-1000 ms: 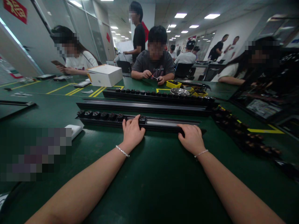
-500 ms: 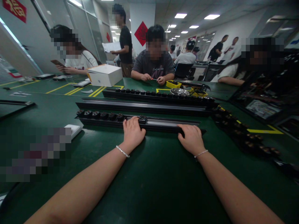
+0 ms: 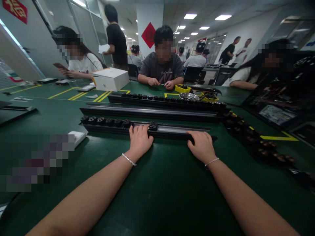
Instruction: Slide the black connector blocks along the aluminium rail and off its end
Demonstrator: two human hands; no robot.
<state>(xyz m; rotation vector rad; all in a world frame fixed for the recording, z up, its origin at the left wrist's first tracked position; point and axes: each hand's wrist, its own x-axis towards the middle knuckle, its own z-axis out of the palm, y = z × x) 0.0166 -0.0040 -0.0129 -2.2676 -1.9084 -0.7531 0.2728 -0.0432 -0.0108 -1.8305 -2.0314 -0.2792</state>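
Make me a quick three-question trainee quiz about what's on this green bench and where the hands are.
1. True or false: both hands rest on the nearest black rail.
2. Which lies just left of the nearest rail's left end? A) white box B) small white block C) yellow tray
3. Fill in: the row of black modules sits on the rail's ____ half.

Key
1. True: the left hand and right hand both lie on its near edge.
2. B
3. left; one lone module sits by the left fingertips, and the rail's right half is bare.
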